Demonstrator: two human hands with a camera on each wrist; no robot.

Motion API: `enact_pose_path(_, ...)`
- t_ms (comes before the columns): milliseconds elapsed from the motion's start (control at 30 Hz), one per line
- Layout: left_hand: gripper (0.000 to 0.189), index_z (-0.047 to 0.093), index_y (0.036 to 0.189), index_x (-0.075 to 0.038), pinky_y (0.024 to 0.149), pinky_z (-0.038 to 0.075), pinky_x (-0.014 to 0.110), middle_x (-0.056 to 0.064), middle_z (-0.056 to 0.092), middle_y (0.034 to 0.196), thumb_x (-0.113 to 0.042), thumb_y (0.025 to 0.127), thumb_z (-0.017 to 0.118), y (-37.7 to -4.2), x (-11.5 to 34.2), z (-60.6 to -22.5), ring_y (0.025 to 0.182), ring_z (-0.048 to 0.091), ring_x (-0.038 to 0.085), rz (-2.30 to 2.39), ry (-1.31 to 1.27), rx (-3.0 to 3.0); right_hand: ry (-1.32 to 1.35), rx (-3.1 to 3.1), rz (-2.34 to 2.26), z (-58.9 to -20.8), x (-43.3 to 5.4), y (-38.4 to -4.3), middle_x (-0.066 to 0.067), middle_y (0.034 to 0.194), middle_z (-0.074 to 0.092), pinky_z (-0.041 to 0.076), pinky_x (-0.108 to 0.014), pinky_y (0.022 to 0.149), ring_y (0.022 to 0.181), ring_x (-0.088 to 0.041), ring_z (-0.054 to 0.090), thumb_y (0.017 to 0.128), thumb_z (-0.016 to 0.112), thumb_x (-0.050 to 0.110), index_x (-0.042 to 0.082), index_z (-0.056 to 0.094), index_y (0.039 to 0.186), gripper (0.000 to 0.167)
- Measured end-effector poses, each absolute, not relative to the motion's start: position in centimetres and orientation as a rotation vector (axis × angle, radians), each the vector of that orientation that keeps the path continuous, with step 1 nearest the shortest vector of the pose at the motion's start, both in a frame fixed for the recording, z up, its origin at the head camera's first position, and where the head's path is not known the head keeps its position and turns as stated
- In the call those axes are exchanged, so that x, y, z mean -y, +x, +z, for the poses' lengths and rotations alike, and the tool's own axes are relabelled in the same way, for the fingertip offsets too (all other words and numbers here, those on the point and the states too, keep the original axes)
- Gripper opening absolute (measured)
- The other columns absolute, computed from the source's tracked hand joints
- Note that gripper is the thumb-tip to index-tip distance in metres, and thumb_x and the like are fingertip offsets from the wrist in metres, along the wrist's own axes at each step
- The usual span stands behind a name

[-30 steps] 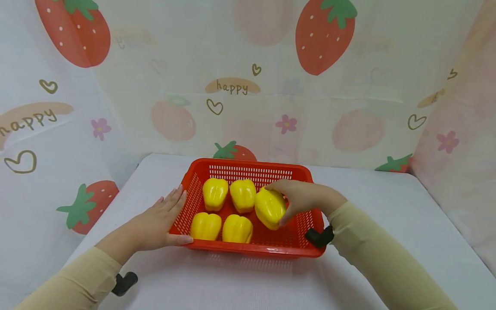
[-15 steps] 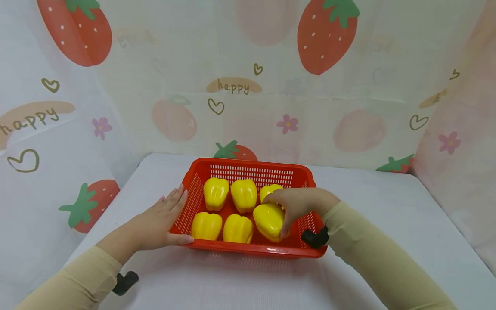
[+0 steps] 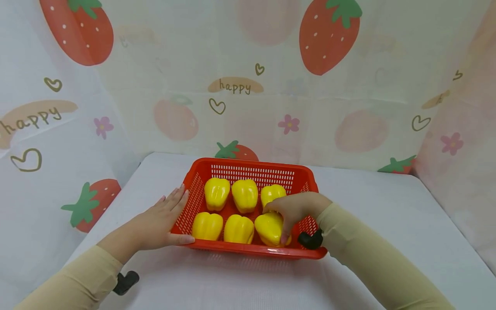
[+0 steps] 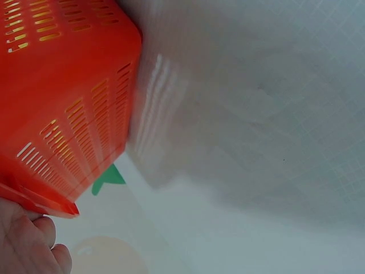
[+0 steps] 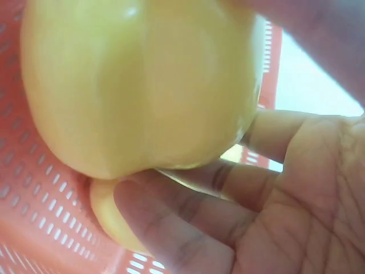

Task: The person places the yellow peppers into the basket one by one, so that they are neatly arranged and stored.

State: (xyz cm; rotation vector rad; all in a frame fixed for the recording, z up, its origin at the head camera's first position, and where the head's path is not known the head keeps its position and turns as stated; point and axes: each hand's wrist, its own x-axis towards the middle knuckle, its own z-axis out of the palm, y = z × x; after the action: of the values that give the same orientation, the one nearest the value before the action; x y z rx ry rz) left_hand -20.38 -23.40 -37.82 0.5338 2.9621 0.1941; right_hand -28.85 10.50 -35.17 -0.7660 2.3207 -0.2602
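A red slotted basket [image 3: 248, 247] holds several yellow bell peppers in two rows. My left hand [image 3: 156, 226] rests at the basket's left end, fingers straight along the side rim and thumb on the front rim. In the left wrist view, its fingers [image 4: 43, 242] touch the rim from outside. My right hand [image 3: 296, 211] grips a yellow bell pepper [image 3: 268, 229] at the front right of the basket. Up close, that bell pepper [image 5: 137, 85] sits between thumb and curled fingers. Whether its underside touches the basket floor is hidden. Behind it stands another pepper [image 3: 273, 193], partly covered by the hand.
Two bell peppers stand in the back row, a left one [image 3: 217, 193] and a middle one [image 3: 245, 196]. Two more, a left one [image 3: 207, 226] and a middle one [image 3: 238, 229], are in front. The white table [image 3: 372, 206] extends around the basket, with a printed curtain [image 3: 317, 125] behind.
My right hand has brought its bell pepper down and toward the basket's front right, uncovering the back right pepper. The left hand stays at the rim.
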Motion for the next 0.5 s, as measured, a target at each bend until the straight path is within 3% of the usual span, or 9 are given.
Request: enact_pose_path(500,0.119,0.008,0.147,-0.005,0.109,0.014,0.052,0.014,0.005,0.153,-0.082,0.064,0.046,-20.2,23.28,-37.54,0.139,0.008,0.032,0.19,0.538,-2.964,-0.765,-2.336,-0.281,-35.45,-10.73,-28.92,0.012,0.118,0.051,0.041,-0.04,0.097,0.115,-0.015,0.041,0.058,0.083,0.035,0.026,0.049,0.128,0.078)
